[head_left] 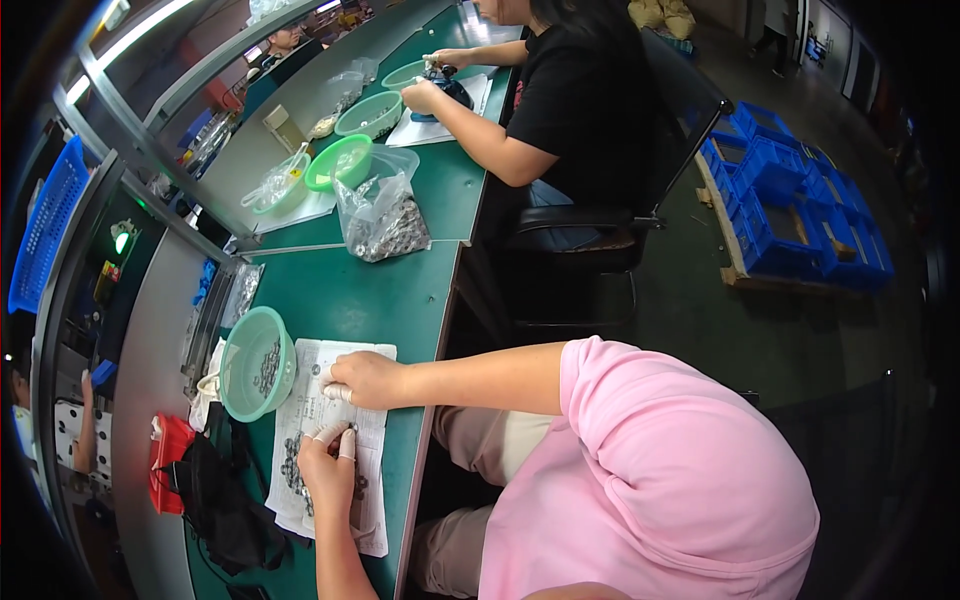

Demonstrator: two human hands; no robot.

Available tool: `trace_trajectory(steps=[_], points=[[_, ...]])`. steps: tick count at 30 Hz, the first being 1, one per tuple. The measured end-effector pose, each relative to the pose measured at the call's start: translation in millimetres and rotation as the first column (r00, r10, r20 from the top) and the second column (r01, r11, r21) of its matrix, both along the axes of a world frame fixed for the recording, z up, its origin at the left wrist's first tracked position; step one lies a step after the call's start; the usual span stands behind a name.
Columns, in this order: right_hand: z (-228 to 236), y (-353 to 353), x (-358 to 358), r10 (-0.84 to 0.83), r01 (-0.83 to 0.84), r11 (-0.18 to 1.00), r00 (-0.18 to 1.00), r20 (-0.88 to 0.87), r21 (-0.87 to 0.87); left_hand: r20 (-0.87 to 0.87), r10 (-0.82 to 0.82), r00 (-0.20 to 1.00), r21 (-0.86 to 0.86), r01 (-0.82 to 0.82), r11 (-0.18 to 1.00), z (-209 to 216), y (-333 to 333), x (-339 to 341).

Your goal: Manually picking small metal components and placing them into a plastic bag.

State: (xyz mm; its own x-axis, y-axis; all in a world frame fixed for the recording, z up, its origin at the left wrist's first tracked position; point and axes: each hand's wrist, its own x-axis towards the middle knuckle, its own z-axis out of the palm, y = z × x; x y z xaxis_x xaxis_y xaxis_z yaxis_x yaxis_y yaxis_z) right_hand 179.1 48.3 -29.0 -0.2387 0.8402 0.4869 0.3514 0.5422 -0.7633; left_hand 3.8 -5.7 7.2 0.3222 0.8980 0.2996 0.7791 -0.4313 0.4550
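Note:
My right hand (368, 380) is over the upper part of some white printed sheets (372, 440), with its fingers curled in and white covers on the fingertips. What it holds, if anything, is hidden. Close by my left hand (328, 468) bends over the same sheets, thumb and fingers pinched near a small dark piece that is too small to name. Several small grey metal round parts (291, 466) lie in a loose group beside my left hand. A pale green bowl (238, 362), holding more metal parts (269, 368), stands at the left of the sheets.
A black bag (225, 500) and a red bin (170, 465) lie left of the sheets on the green bench (400, 295). Farther along sit a plastic bag of metal parts (390, 228) and green bowls (340, 163). A co-worker (590, 110) sits there; blue crates (790, 205) stand on the floor.

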Motion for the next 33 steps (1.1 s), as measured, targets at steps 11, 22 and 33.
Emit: trace_trajectory(steps=[11,22,33], points=[[16.1,3.1,7.7,0.030,-0.023,0.993,0.998,-0.060,0.115,0.026,-0.086,0.996,0.005,0.086,0.996,-0.9,7.2,-2.7],[17.9,-3.5,2.8,0.236,-0.249,0.895,0.968,-0.081,-0.371,0.158,-0.025,0.987,-0.177,0.053,0.983,-2.2,9.1,-13.9],[14.7,-12.1,1.2,0.207,-0.179,0.966,0.968,0.141,-0.187,0.187,-0.025,0.982,-0.194,0.062,0.979,-2.2,11.5,-15.3]])
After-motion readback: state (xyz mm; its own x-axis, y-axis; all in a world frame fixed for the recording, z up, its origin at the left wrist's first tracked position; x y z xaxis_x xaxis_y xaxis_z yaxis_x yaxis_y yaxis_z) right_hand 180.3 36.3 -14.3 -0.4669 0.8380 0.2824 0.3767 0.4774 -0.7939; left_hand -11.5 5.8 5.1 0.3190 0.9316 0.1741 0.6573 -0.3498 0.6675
